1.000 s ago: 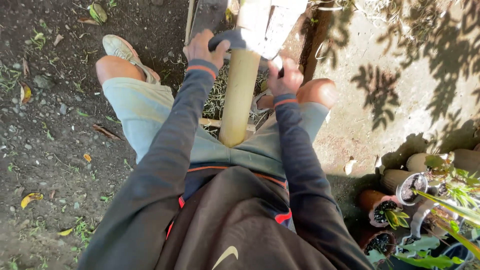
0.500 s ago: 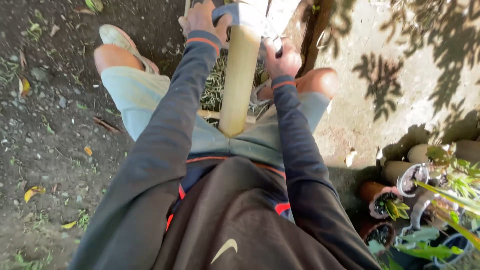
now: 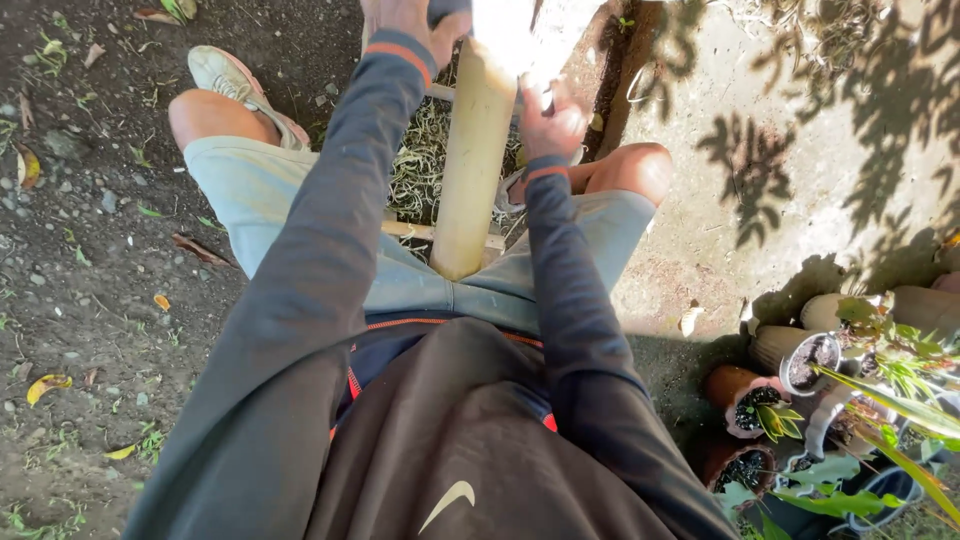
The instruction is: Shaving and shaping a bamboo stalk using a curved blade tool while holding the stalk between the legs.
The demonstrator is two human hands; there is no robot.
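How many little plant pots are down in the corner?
3 pots show soil: a grey pot, an orange pot beside it, and a dark pot lowest down. Leaves may hide more.

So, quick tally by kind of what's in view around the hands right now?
Pale thick bamboo pole, with the left hand and right hand on it: 1
Thin wooden slat lying crosswise under the pole: 1
Beige worn shoe: 1
Brown round plant pots with dark soil: at least 3
Total: at least 6
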